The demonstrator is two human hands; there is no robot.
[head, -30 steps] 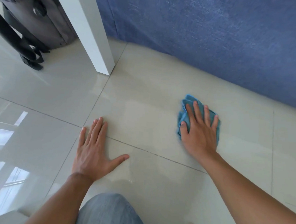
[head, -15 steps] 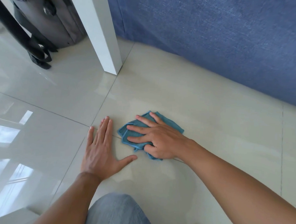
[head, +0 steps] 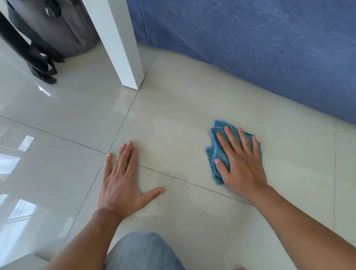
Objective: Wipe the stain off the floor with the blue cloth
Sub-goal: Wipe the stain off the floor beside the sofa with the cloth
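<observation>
The crumpled blue cloth (head: 216, 153) lies on the glossy cream floor tiles (head: 174, 118), right of centre. My right hand (head: 241, 161) presses flat on top of it with fingers spread, covering most of it. My left hand (head: 122, 181) rests palm down on the bare floor to the left, fingers together and thumb out, across a grout line. I cannot make out a distinct stain; a faint damp sheen shows on the tiles near my hands.
A white furniture leg (head: 124, 48) stands on the floor at upper centre. Blue fabric (head: 261, 46) hangs down to the floor along the back. A dark grey bag with black straps (head: 45, 32) sits at upper left. My denim-clad knee (head: 144, 258) is at the bottom.
My right hand has swept the cloth from beside my left hand back out to the right, to about where it was a second ago. My left hand has stayed planted.
</observation>
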